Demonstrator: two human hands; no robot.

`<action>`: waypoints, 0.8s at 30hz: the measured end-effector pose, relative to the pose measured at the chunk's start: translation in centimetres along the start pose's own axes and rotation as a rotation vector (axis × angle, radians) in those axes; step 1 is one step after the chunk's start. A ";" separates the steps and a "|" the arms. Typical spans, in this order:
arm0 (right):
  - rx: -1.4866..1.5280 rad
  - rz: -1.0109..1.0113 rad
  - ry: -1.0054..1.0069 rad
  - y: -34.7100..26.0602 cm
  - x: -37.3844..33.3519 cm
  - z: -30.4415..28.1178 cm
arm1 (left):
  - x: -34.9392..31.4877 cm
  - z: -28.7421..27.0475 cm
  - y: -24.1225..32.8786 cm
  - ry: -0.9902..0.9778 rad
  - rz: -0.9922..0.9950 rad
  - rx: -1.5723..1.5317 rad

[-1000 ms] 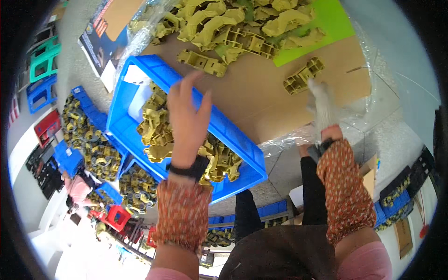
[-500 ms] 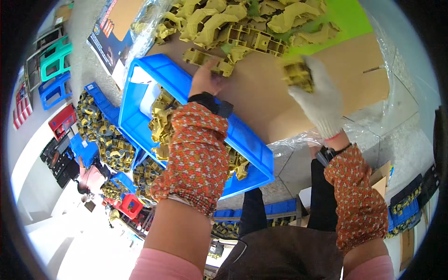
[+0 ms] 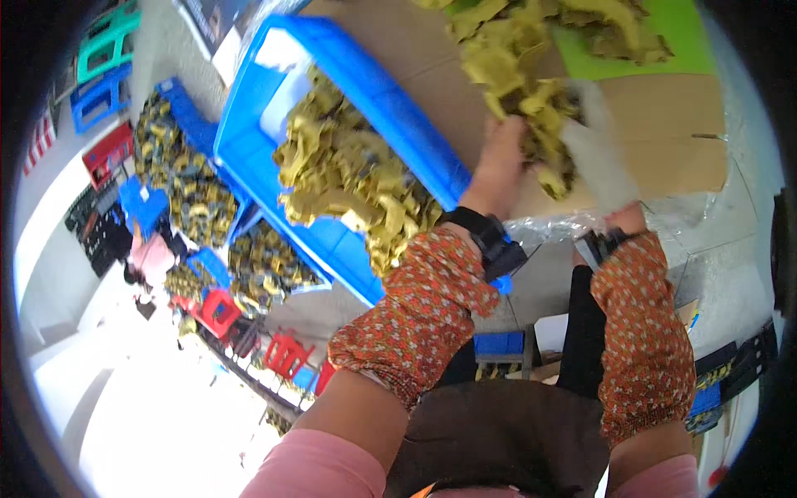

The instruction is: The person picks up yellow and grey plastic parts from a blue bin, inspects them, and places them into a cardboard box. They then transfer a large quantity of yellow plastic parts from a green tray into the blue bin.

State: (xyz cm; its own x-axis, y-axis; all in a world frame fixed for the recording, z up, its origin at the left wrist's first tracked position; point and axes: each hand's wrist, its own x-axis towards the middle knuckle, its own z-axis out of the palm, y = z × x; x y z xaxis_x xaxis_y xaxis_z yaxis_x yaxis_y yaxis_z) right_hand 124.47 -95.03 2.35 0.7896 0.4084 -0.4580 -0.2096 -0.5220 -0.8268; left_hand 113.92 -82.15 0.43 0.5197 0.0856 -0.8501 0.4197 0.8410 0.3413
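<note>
Between my two hands is a cluster of olive-yellow moulded plastic parts (image 3: 548,124), above the brown cardboard (image 3: 664,124). My bare left hand (image 3: 498,166) is closed against its left side, the fingertips partly hidden by the parts. On the other side, my right hand (image 3: 596,153), in a white knitted glove, grips it and is smeared by motion. Where one part ends and another begins I cannot tell. More yellow parts (image 3: 610,21) lie heaped at the far side, partly on a green sheet (image 3: 689,50). Left of my hands stands a blue crate (image 3: 390,100) with a pile of similar parts.
Clear plastic film (image 3: 548,228) edges the cardboard. On the left, more crates of yellow and dark parts (image 3: 178,183) stand near blue and green stools (image 3: 108,41). A person in pink (image 3: 152,257) is farther off. Red stools (image 3: 286,353) stand at lower left.
My left hand has moved right, away from the part beside the crate, to meet my right hand at the cluster. The view has shifted, so more of the blue crate's contents shows.
</note>
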 end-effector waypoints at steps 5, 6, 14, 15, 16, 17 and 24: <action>0.629 0.286 -0.021 -0.4 -6.6 0.8 | -7.7 0.7 -0.2 -0.043 0.016 0.201; 0.642 0.280 -0.019 -1.3 -7.8 0.9 | -9.1 0.1 -0.2 -0.040 0.076 0.218; 0.453 0.225 -0.398 -9.2 -16.0 9.2 | -22.7 -9.4 4.6 0.316 0.316 0.586; 0.233 0.193 -0.393 -9.3 -16.9 11.4 | -23.3 -11.7 5.8 0.445 0.254 0.762; 0.178 0.189 -0.368 -9.3 -18.2 14.0 | -23.4 -13.9 7.2 0.490 0.376 1.061; 0.127 0.190 -0.342 -9.6 -19.0 16.0 | -22.8 -15.6 8.9 0.529 0.496 1.364; 0.344 0.008 -0.181 -10.9 -16.0 22.7 | -16.3 -25.3 15.3 0.588 0.883 1.483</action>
State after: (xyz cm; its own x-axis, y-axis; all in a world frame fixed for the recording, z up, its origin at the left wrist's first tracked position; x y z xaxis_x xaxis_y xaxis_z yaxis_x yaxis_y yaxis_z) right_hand 101.03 -78.86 11.30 0.6789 0.5470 -0.4899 -0.4211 -0.2565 -0.8700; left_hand 93.01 -57.21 9.37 0.7683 0.6232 -0.1460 0.6075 -0.6381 0.4731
